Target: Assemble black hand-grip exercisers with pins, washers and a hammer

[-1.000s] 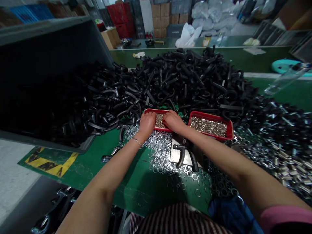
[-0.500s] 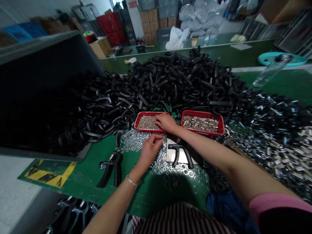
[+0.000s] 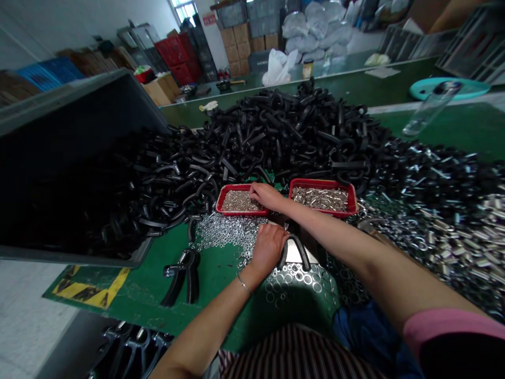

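Note:
My left hand [image 3: 269, 246] is closed over the top left of a black hand grip exerciser [image 3: 300, 252], which lies on a pale metal plate [image 3: 294, 249]. Its fingertips are partly hidden behind the hand. My right hand [image 3: 267, 197] reaches across to the left red tray [image 3: 241, 213], fingers pinched down among small metal pieces [image 3: 239, 201]; whatever they hold is too small to make out. Beside it stands the right red tray [image 3: 324, 212], filled with short metal pins [image 3: 321, 198]. Another hand grip exerciser [image 3: 182, 276] with a spring lies to the left.
Black handles [image 3: 276, 121] are heaped behind the trays and spill from a grey crate [image 3: 136, 89]. Small metal rings [image 3: 221, 231] and larger rings [image 3: 292, 275] spread around the plate. Metal sleeves [image 3: 453, 250] are piled at right. A clear bottle [image 3: 432, 108] lies farther back.
My left hand has moved right, from above the small rings onto the hand grip exerciser on the plate. My right hand stays at the left red tray. The view has shifted slightly.

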The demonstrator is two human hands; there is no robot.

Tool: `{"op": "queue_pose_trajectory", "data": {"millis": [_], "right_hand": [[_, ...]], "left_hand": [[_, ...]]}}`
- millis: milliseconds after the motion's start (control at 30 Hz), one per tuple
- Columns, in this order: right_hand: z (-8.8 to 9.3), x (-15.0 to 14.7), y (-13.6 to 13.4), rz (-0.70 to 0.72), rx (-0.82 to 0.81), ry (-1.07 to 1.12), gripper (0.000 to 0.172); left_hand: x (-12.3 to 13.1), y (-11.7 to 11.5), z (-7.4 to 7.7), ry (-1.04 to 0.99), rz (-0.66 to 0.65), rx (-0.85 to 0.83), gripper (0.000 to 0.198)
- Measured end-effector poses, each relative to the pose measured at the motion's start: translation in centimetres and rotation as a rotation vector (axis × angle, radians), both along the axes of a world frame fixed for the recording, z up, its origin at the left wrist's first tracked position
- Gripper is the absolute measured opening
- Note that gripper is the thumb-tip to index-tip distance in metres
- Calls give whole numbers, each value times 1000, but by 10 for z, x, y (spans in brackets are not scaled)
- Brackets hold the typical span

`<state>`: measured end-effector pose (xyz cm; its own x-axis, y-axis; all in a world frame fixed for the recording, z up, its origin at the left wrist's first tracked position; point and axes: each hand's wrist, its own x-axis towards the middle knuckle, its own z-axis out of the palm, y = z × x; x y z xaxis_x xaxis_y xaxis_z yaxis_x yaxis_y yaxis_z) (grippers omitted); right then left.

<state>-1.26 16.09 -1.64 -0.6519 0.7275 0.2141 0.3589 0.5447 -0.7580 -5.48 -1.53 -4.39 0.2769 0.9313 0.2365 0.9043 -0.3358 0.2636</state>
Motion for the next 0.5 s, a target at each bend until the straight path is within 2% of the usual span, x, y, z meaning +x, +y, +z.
{"op": "queue_pose_trajectory", "data": {"millis": [100, 200, 267, 333, 433, 500], "right_hand": [[8, 18, -8, -1, -90, 91, 9], [12, 58, -35, -12, -244, 210, 15], [9, 94, -62, -31, -523, 369, 17], [4, 131, -90, -88, -685, 408, 23], [-6, 169, -123, -186, -755, 344, 27], [-12, 177, -134, -262, -690, 290, 27]], "left_hand": [[1, 0, -1, 0, 0, 11, 28], [0, 3, -1, -11, -4, 25, 30], [-3, 3, -3, -11, -28, 34, 31], [-6, 3, -6, -16, -51, 51, 29], [-10, 0, -12, -24, -114, 93, 24], [-12, -3, -14, -28, -166, 107, 21]]}}
